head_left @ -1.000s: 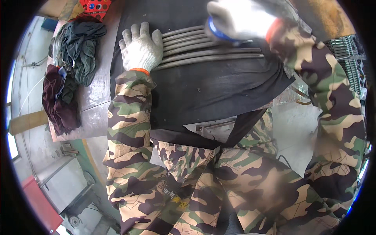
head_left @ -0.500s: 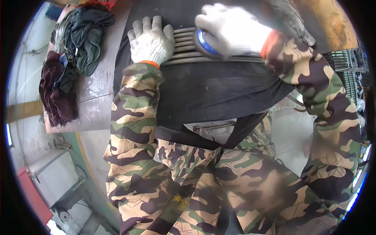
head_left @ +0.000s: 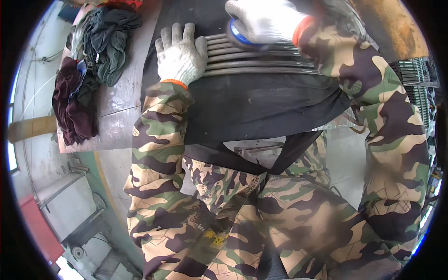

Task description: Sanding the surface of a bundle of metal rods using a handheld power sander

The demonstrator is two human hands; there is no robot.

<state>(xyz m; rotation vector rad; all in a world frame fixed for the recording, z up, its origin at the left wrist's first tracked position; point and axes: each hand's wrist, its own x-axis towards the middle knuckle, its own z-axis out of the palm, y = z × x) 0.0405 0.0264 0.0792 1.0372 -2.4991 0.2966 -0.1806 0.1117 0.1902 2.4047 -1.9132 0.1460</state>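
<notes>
Sliding my right hand (head_left: pixel 266 21), fingers clenched around the blue-rimmed disc (head_left: pixel 240 38), leftward along the metal rods (head_left: pixel 261 60); my left hand (head_left: pixel 181 55) is pressing them flat, fingers together.

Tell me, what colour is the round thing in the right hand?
The round disc under the right hand is blue with a dark rim, seen in the head view.
</notes>
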